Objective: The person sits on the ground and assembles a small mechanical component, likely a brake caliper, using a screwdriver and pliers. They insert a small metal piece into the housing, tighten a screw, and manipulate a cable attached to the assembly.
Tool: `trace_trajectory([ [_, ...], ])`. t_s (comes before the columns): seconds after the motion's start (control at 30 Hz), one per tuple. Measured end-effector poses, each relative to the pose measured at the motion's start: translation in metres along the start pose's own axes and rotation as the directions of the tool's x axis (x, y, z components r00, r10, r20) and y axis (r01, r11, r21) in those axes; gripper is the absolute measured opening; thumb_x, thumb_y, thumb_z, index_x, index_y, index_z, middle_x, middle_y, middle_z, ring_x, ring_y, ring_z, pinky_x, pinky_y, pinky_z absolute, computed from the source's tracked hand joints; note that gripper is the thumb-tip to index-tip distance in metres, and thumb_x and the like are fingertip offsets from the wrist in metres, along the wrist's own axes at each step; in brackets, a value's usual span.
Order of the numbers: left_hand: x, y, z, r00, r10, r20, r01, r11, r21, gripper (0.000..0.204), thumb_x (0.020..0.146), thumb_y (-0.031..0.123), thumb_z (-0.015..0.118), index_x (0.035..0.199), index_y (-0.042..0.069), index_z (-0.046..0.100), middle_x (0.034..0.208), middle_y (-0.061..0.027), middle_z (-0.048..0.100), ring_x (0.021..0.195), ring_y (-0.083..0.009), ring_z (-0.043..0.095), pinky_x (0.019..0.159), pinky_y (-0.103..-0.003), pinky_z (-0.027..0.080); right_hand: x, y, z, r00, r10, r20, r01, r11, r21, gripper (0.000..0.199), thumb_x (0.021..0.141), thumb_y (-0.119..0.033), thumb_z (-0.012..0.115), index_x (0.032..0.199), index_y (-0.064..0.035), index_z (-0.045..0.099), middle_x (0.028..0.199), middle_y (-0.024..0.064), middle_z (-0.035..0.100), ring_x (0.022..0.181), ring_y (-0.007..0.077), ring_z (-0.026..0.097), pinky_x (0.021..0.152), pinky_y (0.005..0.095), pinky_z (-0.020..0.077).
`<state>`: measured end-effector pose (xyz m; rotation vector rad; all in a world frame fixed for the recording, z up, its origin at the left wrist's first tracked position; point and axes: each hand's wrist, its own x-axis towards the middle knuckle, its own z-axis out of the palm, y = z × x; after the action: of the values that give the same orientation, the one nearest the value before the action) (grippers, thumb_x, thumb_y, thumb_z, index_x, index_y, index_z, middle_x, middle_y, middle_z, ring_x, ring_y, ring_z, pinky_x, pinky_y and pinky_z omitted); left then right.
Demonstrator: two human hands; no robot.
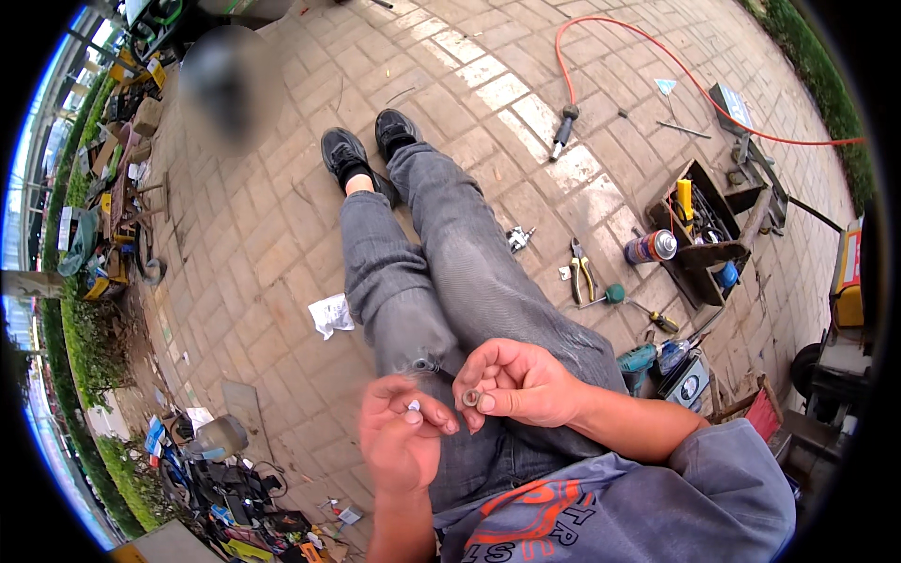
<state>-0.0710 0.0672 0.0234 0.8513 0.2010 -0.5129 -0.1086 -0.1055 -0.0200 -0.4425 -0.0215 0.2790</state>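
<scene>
Over my lap, my left hand pinches a small white piece between thumb and fingers; it is too small to name. Close beside it, my right hand grips a small brownish ring between thumb and forefinger. A thin dark piece with a rounded end sticks out past the right fingers toward the left hand; whether that hand holds it I cannot tell. The two hands are near each other but apart. My legs in grey trousers stretch out over the paving below them.
To the right lie pliers, screwdrivers, a spray can, a green power tool and a wooden toolbox. An orange hose crosses the paving. White crumpled paper lies left of my legs; clutter lines the left side.
</scene>
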Motion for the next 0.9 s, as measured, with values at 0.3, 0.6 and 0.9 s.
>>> trace_trajectory([
  [0.3, -0.003, -0.016, 0.012, 0.983, 0.185, -0.014, -0.146, 0.819, 0.556, 0.016, 0.081, -0.005, 0.062, 0.097, -0.006, 0.061, 0.091, -0.0093, 0.054, 0.075, -0.0131, 0.055, 0.066, -0.024, 0.046, -0.002, 0.003, -0.001, 0.987, -0.05, -0.15, 0.016, 0.976, -0.217, 0.019, 0.089, 0.003, 0.058, 0.108, 0.0062, 0.058, 0.101, 0.01, 0.06, 0.09, 0.0152, 0.061, 0.081, 0.0285, 0.0507],
  [0.6, -0.009, -0.017, 0.008, 0.907, 0.38, 0.182, -0.323, 0.35, 0.88, 0.016, 0.079, -0.004, 0.066, 0.095, -0.003, 0.063, 0.089, -0.007, 0.052, 0.075, -0.0109, 0.053, 0.06, -0.021, 0.044, -0.001, 0.006, 0.008, 0.964, -0.206, -0.166, 0.1, 0.864, -0.493, 0.015, 0.086, 0.005, 0.06, 0.101, 0.0068, 0.062, 0.104, 0.0101, 0.058, 0.092, 0.014, 0.06, 0.078, 0.0245, 0.0491],
  [0.9, -0.012, -0.024, -0.001, 0.793, 0.497, 0.353, -0.497, 0.192, 0.846, 0.022, 0.074, -0.005, 0.07, 0.094, 0.002, 0.063, 0.086, -0.0076, 0.054, 0.072, -0.0152, 0.053, 0.058, -0.024, 0.044, -0.004, 0.0, 0.004, 0.975, -0.219, -0.028, 0.154, 0.765, -0.625, 0.015, 0.083, 0.007, 0.062, 0.098, 0.0053, 0.063, 0.106, 0.0171, 0.061, 0.092, 0.02, 0.062, 0.079, 0.0294, 0.0507],
])
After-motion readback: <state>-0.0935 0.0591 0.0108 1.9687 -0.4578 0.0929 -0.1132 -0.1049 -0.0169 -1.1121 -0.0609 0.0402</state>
